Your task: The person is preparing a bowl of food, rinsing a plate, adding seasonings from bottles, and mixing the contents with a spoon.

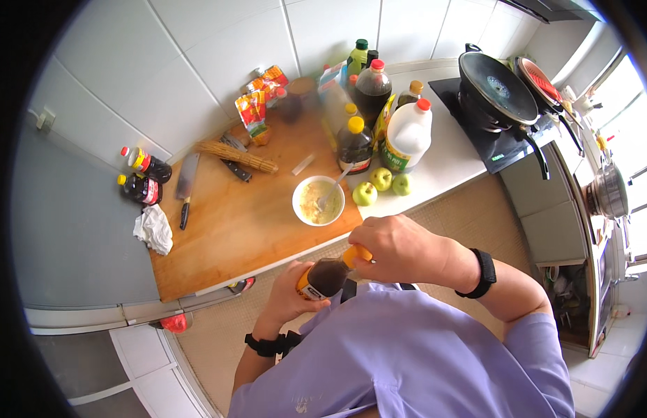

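Held in front of my body, over the counter's front edge, is a small dark bottle point(325, 277) with an orange label and orange cap point(353, 256). My left hand point(302, 285) grips its body, and my right hand point(383, 244) is closed on the cap end. Just beyond them, a white bowl point(302, 198) of pale yellowish liquid with bits and a spoon point(332, 188) sits on the wooden board point(240, 237). Several green apples point(364, 194) lie right of the bowl, with sauce bottles and a white jug point(410, 132) behind them.
Two knives point(187, 174), noodle-like bundles point(236, 155), packets point(252, 111), two dark bottles point(139, 189) and crumpled paper point(153, 230) are at the left and back. A black cooktop point(494, 159) with pans point(496, 90) is at the right, a steel pot point(609, 191) near the window.
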### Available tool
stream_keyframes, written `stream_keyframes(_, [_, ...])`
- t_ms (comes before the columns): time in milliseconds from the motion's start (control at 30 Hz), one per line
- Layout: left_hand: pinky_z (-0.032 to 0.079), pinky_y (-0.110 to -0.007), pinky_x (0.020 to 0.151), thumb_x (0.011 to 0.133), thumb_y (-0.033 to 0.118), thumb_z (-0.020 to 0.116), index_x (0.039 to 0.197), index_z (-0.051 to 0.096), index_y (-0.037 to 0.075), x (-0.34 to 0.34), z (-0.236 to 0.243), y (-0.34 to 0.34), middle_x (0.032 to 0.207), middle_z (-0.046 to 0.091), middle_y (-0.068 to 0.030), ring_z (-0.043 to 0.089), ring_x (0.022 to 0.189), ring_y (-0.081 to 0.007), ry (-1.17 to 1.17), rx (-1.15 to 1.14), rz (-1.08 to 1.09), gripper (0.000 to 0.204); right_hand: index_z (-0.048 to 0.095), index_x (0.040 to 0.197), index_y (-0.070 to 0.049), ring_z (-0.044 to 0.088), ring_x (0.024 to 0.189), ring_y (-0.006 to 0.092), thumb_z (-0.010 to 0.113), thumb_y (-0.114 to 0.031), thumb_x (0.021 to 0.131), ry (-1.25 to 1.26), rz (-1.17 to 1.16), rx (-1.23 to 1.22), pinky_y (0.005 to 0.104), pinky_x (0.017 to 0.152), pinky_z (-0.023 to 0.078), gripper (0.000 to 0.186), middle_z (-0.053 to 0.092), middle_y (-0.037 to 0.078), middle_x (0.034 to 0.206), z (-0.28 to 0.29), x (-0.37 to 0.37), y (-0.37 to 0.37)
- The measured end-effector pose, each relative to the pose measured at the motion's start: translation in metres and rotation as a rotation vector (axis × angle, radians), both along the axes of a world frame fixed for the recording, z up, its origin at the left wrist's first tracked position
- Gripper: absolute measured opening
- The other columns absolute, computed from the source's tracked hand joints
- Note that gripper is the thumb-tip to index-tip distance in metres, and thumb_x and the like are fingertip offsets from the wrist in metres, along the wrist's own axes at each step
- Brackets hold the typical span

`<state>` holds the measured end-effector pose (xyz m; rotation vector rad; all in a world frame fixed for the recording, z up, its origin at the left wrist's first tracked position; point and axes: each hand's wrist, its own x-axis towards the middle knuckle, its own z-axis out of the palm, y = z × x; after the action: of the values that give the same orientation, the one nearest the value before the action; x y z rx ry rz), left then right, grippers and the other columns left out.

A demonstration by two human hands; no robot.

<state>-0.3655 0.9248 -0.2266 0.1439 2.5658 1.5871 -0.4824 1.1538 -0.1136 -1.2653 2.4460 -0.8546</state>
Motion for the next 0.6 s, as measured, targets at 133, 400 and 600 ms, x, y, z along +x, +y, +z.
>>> stream_keyframes(133, [0.045, -0.032, 0.078, 0.053, 0.025, 0.083, 0.106, 0.054, 0.002, -0.002, -0.001, 0.006, 0.095, 0.054, -0.0098, 0.055, 0.089, -0.024, 0.033, -0.009, 0.067, 0.065, 0.055, 0.069, 0.0, 0.057, 0.061, 0.0314, 0.061, -0.013, 0.07, 0.05, 0.044, 0.047, 0.0381, 0.057, 0.048, 0.014, 0.055, 0.014, 0.069, 0.003, -0.005, -0.006])
stream_keyframes(400, [0.044, -0.034, 0.079, 0.053, 0.022, 0.084, 0.106, 0.052, 0.004, -0.015, -0.008, 0.022, 0.096, 0.054, -0.0103, 0.056, 0.09, -0.0249, 0.115, -0.005, 0.131, 0.065, 0.053, 0.073, 0.0, 0.057, 0.061, 0.027, 0.061, -0.005, 0.066, 0.297, 0.114, 0.038, 0.0358, 0.053, 0.047, 0.011, 0.053, 0.012, 0.069, 0.005, -0.025, 0.0])
stream_keyframes(600, [0.044, -0.034, 0.081, 0.054, 0.021, 0.084, 0.107, 0.051, 0.005, -0.005, -0.019, 0.02, 0.101, 0.053, -0.0112, 0.055, 0.092, -0.025, 0.134, 0.123, 0.228, 0.065, 0.059, 0.105, -0.001, 0.064, 0.074, 0.0238, 0.053, -0.001, 0.079, -0.121, 0.01, -0.106, 0.0307, 0.067, 0.051, 0.026, 0.064, 0.016, 0.086, -0.001, -0.052, -0.01])
